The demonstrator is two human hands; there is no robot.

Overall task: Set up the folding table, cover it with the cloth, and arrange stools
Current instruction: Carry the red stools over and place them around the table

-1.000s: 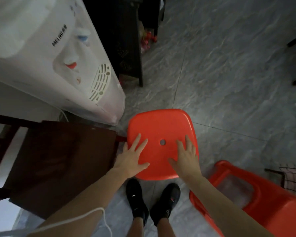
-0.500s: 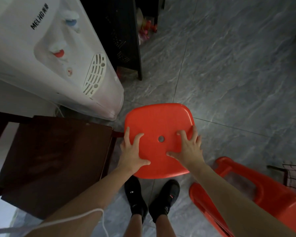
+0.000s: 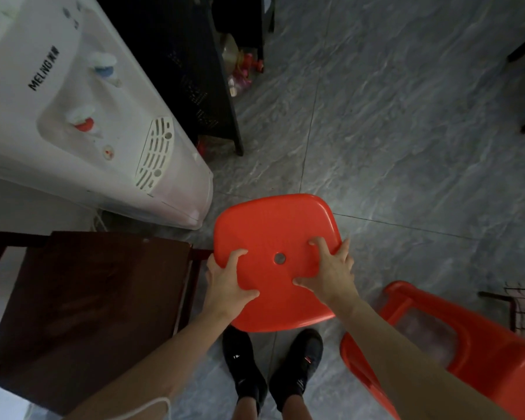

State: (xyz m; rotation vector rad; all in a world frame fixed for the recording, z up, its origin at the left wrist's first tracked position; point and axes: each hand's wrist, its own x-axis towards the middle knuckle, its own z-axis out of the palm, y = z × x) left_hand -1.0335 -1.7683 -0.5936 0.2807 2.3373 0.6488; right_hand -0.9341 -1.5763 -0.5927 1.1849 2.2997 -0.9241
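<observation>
Fingers (image 3: 240, 254) of the left hand (image 3: 226, 283) curl over the left rim of a red stool (image 3: 273, 225), the thumb lying flat across the seat, while the right hand (image 3: 331, 272) grasps the opposite rim with bent fingers on top and its thumb spread toward the near edge. Both forearms reach forward from the bottom of the frame. The stool's seat is smooth, glossy moulded plastic, a rounded square with a small round hole at its centre; it sits directly above a pair of black shoes (image 3: 246, 368), over a grey, marble-veined tile floor (image 3: 406, 147). A second red plastic stool (image 3: 467, 356) lies tipped on its side to the right. To the left stands a dark brown wooden chair (image 3: 88, 304), and beyond it a white water dispenser (image 3: 58, 116) with blue and red taps and a slotted drip grille.
</observation>
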